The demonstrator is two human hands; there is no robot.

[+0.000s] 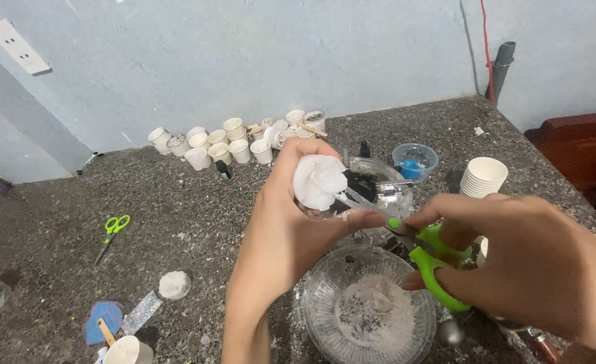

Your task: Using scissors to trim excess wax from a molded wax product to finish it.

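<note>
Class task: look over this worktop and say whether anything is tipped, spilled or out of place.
In the row of small white paper cups along the wall, a few at the right end lie tipped on their sides. White crumbs and dust are scattered on the dark stone worktop near the clear bowl.

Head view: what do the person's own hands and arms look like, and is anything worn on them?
Both are bare. The left hand and its forearm show no sleeve, glove, ring, watch or bracelet. The right hand and its wrist are likewise uncovered, with no jewellery visible. Fingernails look short and unpainted. Nothing is written or marked on either.
</note>
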